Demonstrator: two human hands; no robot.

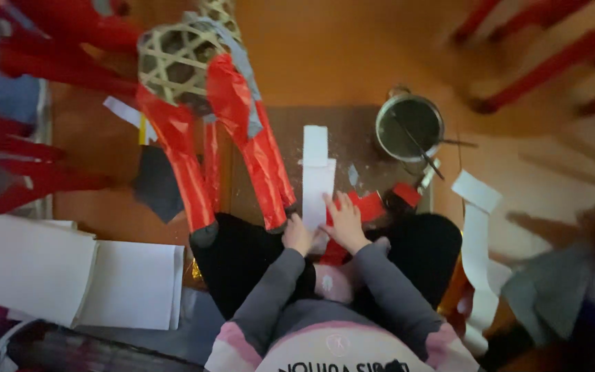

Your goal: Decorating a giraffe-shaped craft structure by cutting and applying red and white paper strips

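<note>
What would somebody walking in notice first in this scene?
Probably the woven bamboo frame at upper left, with two long legs wrapped in red paper reaching down to the person's lap. Next, both hands at centre: the left hand and right hand press on red paper pieces beside a white paper strip. A round metal pot sits at upper right.

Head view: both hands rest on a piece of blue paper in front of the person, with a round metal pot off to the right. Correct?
Not quite. In the head view the paper under the right hand and left hand is red, not blue. The round metal pot does sit off to the right.
</note>
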